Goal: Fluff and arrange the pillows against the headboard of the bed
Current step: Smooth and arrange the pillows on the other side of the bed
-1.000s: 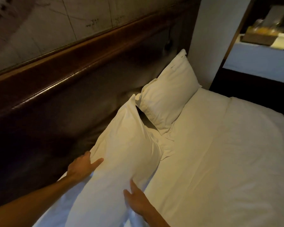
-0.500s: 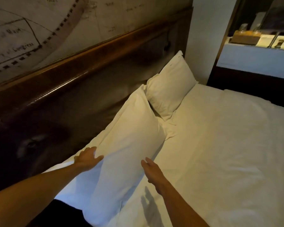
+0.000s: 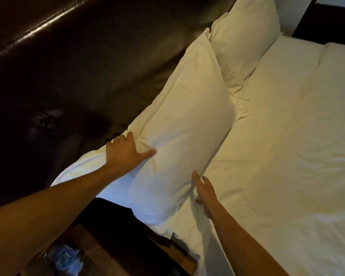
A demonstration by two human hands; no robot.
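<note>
Near pillow (image 3: pixel 189 108) now leans closer on headboard (image 3: pixel 88 62); left hand (image 3: pixel 124 152) and right hand (image 3: pixel 204 191) press it, fingers spread; settling nearly done

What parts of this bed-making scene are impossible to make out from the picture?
All in the head view:
- Far pillow: its top corner is cut off by the upper edge.
- Headboard: its top runs out of frame.
- Near pillow: its back, against the headboard, faces away.
- Right hand: its palm is turned from the camera, so its contact with the near pillow is unclear.
- Bluish thing on the floor: too dark and blurred to name.
</note>
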